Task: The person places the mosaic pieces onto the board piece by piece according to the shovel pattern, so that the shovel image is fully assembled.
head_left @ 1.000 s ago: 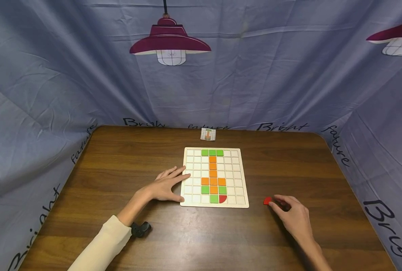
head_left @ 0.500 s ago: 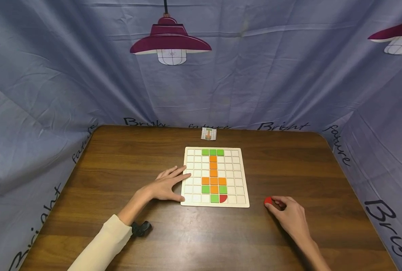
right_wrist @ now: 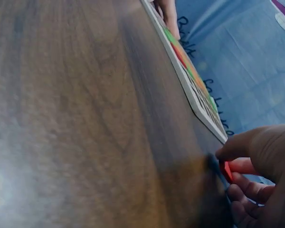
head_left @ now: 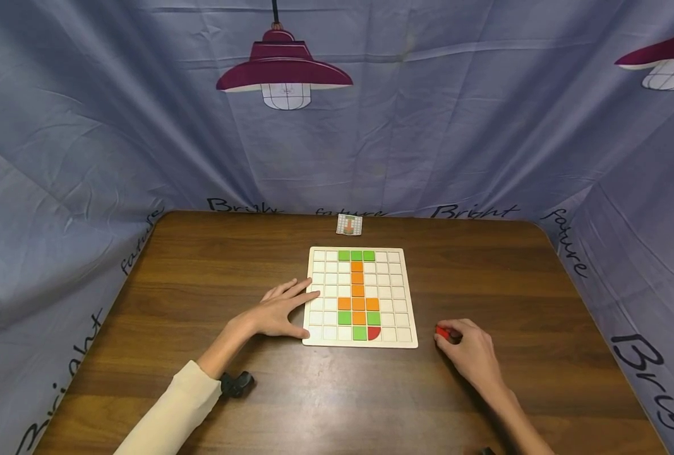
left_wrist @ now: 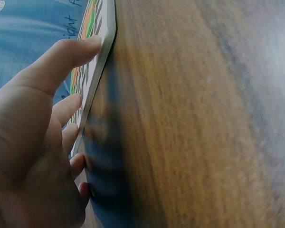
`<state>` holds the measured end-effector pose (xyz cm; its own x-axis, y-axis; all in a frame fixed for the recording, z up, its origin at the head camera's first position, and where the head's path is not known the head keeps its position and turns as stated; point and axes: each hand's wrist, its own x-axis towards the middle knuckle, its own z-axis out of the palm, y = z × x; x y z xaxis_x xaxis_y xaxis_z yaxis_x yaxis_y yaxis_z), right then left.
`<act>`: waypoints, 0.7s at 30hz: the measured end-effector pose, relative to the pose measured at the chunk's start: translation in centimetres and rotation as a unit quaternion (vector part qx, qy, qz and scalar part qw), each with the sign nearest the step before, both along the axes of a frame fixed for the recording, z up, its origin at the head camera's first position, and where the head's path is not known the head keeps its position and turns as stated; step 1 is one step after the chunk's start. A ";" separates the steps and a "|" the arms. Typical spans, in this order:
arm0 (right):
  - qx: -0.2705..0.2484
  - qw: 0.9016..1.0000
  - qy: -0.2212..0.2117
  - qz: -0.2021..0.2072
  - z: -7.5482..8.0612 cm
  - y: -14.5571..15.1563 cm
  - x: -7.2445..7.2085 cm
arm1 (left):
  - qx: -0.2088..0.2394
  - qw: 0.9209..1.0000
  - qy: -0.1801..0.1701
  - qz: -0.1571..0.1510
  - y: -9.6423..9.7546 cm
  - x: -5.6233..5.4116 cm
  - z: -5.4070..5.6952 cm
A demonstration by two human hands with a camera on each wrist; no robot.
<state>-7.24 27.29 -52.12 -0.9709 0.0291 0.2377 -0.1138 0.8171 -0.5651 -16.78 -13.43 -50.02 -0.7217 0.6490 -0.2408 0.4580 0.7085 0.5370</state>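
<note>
My left hand (head_left: 276, 317) rests on the left edge of a white grid board (head_left: 400, 305), thumb and fingers spread. On that board, green and orange square tiles (head_left: 357, 291) form an upright figure, with one red quarter-round tile (head_left: 373, 332) in the bottom row. To the right of the board, my right hand (head_left: 473, 351) pinches another red tile (head_left: 442, 332) between thumb and fingers, at or just above the table. The right wrist view shows this red tile (right_wrist: 225, 171) tilted on edge, its outline partly covered by the fingers.
A small card (head_left: 349, 225) printed with a coloured grid figure lies behind the board. The brown wooden table (head_left: 211, 253) ends at a blue-grey curtain (head_left: 456, 126). A black device (head_left: 237, 384) sits at the left wrist.
My right hand has picked at the red tile, tilted it up and shifted slightly left and away from me with it. The left hand and the board stay where they were.
</note>
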 end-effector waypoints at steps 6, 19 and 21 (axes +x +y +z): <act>-0.028 0.999 0.022 0.041 1.0 -1.5 -1.0 | 0.000 1.000 0.001 0.002 -0.2 0.1 0.0; -0.052 0.988 0.037 0.141 1.2 -9.3 -3.4 | 0.000 1.000 -0.002 0.006 -0.1 0.0 0.0; -0.053 0.986 0.039 0.154 1.1 -10.3 -3.6 | -0.002 1.000 -0.001 0.006 -0.1 0.0 0.0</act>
<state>-10.86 17.02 -51.01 -0.9160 -0.2360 0.3244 -0.3949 0.6729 -0.6255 -16.75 -13.48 -50.02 -0.7283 0.6398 -0.2454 0.4490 0.7160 0.5345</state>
